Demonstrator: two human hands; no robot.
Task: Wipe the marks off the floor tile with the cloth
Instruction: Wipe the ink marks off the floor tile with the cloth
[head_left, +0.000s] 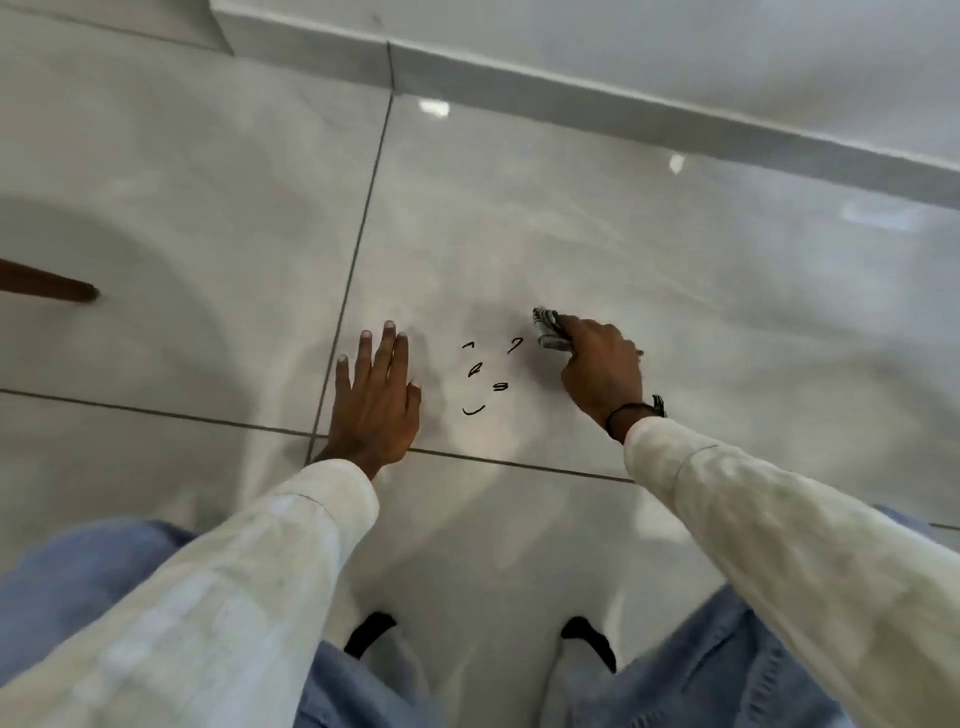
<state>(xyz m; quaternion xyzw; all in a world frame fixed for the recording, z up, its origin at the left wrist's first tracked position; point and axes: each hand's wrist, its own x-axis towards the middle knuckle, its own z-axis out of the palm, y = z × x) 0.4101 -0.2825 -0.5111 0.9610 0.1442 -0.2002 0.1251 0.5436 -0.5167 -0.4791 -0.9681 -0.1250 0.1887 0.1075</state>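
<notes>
Marks (483, 376), five short black squiggles, are sitting loosely clustered just below the centre of the frame on a glossy pale-grey floor tile (545, 234), and none of them is looking smeared or faded yet, so the wiping appears not to have reached them; the cloth (549, 330), a small bunched wad with a dark-and-light pattern, is lying against the tile just right of and slightly above the topmost mark, touching none that I can make out; the right hand (600, 371) is clamping closed around it, knuckles up, seemingly to press it flat for a sweep leftward across the ink; the left hand (376, 397) is resting palm-down with fingers spread and holding nothing, just left of the marks near the grout line (358, 249), probably bracing the person's weight while crouching; cream sleeves and blue trousers are filling the lower frame, and a white skirting board (623, 98) is running across the upper right.
</notes>
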